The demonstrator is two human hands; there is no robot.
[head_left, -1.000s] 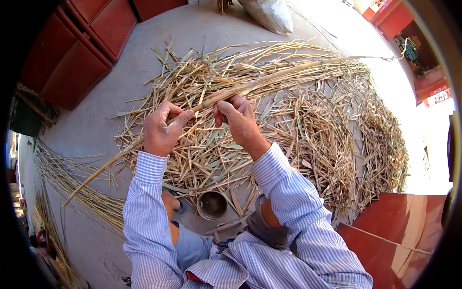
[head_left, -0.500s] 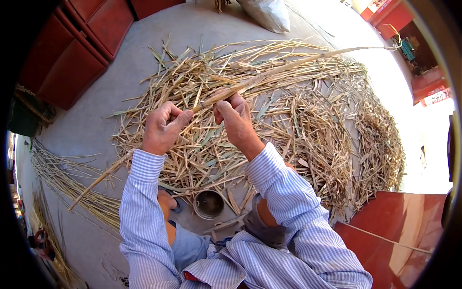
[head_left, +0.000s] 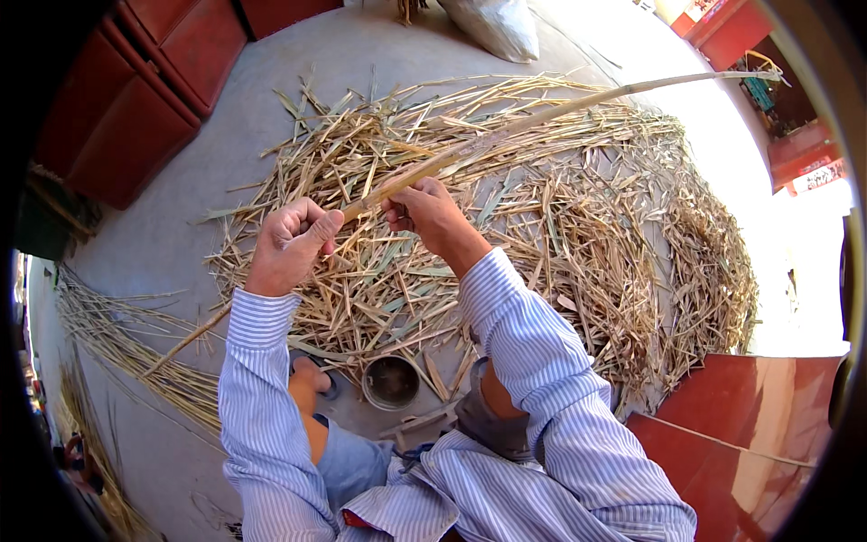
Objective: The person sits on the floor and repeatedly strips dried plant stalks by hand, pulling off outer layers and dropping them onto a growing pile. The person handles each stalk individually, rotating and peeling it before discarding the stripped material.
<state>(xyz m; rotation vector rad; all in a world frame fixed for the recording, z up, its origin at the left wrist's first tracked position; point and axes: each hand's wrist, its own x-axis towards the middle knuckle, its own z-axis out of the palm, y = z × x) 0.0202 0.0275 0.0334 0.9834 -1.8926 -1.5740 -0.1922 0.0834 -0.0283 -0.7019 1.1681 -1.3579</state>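
The left grip point(head_left: 287, 248) clamps a long, tan, dry stalk point(head_left: 479, 146); whether the right grip point(head_left: 435, 219) pinches it, I can't tell. Steady left support should help.

Stalk point(head_left: 474, 145) long, thin, tan, browner toward lower-left end, wispy bent strand at upper-right tip. Slants lower left to upper right, slightly bowed, one stretch hidden from view. Held up off the floor point(head_left: 203, 181), pinched in left fingers point(head_left: 323, 228), right fingers point(head_left: 399, 213) right by it.
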